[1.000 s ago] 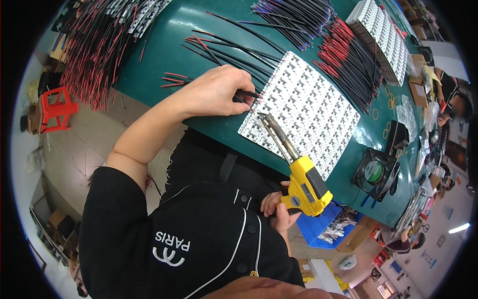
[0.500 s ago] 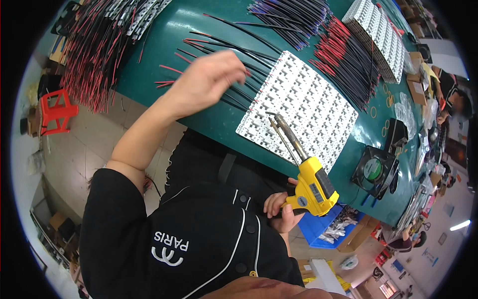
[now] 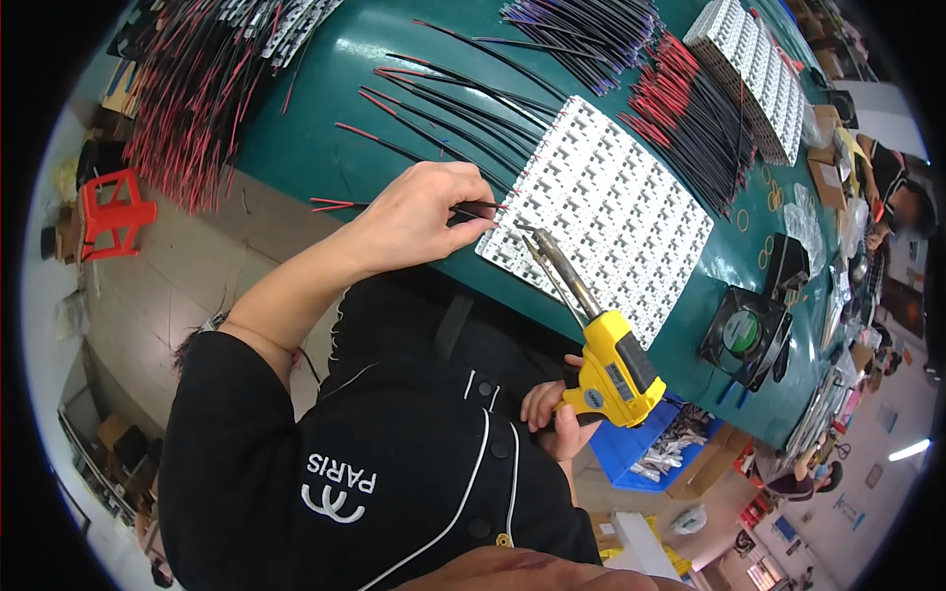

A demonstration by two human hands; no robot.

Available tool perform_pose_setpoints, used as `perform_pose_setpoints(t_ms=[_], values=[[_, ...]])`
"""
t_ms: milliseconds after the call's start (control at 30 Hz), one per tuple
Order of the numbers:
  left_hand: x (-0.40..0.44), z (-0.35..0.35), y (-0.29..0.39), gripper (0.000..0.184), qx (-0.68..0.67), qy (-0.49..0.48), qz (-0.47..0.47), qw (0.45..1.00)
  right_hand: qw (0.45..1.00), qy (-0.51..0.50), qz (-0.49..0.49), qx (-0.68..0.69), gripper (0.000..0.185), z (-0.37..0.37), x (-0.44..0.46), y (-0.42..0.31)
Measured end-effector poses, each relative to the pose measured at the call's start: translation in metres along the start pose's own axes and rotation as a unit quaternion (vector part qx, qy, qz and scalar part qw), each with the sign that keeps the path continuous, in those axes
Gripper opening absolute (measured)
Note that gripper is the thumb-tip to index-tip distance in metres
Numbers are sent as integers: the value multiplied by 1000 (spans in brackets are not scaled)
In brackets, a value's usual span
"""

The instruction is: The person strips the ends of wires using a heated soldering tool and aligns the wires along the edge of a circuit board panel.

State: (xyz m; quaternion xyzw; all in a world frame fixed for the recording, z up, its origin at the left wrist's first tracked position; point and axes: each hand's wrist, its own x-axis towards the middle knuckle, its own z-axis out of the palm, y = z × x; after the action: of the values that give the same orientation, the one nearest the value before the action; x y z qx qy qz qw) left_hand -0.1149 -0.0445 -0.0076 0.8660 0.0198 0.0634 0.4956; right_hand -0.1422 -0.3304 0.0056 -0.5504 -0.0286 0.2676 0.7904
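Note:
My left hand is closed in a pinch on a black wire at the near left corner of a white panel of small repeated parts. The wire's red ends stick out behind the hand, and its other end meets the panel edge. Several more black wires with red tips run out from the panel's left edge. My right hand grips a yellow soldering gun by its handle. The gun's metal tip is over the panel, close to my left fingers; whether it touches is unclear.
Bundles of black wires with red ends and a stack of white panels lie farther back. A small fan stands on the right. More wires hang over the left edge. A blue bin is below; people sit beyond.
My left hand has come down from above the wires to the panel's near corner, and its fingers have closed on a wire. The soldering gun has shifted slightly left.

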Motion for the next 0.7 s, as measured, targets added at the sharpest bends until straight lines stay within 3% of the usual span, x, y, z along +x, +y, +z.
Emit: perform_pose_setpoints(t_ms=[267,467,700], values=[[2,2,-1,14,2,0,0,1000,1000,-4,11,-1,43,0,-3,5],[4,-8,9,13,1,-47,-41,998,1000,-3,4,-2,42,0,-4,6],[5,-7,0,13,-6,-39,20,999,1000,0,7,-5,41,0,-5,6]])
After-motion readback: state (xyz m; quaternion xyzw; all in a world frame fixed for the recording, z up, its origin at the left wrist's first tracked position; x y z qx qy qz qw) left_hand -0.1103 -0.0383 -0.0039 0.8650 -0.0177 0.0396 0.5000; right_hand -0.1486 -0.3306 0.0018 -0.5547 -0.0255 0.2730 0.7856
